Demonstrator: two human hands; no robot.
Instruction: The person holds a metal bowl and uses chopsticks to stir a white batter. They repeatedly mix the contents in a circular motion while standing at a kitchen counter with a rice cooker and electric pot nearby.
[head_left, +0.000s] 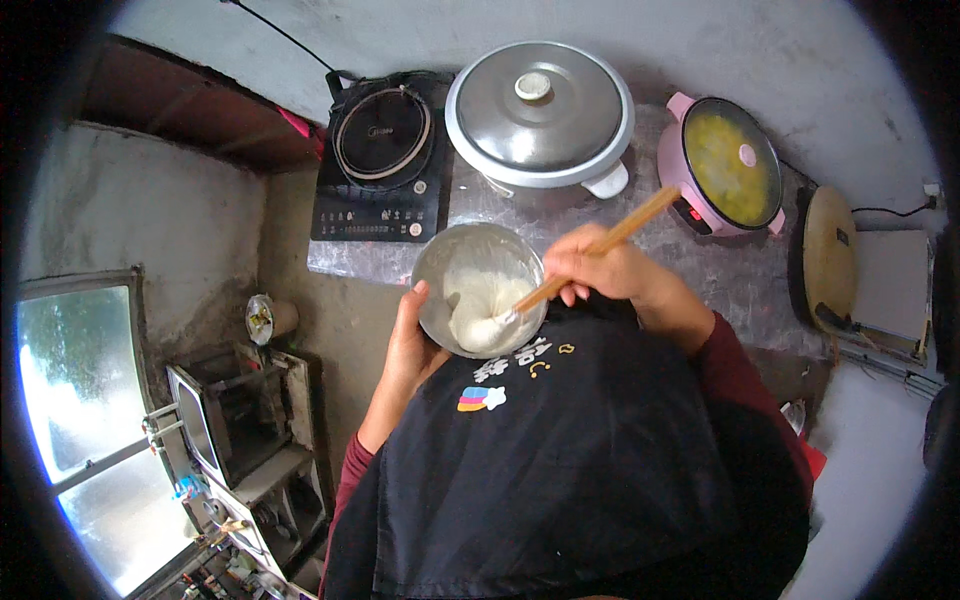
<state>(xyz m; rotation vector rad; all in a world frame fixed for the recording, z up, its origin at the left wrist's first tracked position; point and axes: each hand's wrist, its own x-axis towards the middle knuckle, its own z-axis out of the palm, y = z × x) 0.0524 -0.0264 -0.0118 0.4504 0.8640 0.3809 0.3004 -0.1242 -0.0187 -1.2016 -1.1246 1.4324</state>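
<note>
My left hand grips the left side of a metal mixing bowl, thumb on its rim. Inside lies a pale, sticky dough or thick batter. My right hand is closed around wooden chopsticks, which slant down into the bowl with their tips in the dough; whether there are two or more sticks is hard to tell. The bowl is held in front of my black apron, at the near edge of the counter.
On the metal-topped counter stand a black induction cooker, a large lidded pan and a pink electric pot with yellow food under its glass lid. A round board or lid leans at the right. Shelving stands lower left.
</note>
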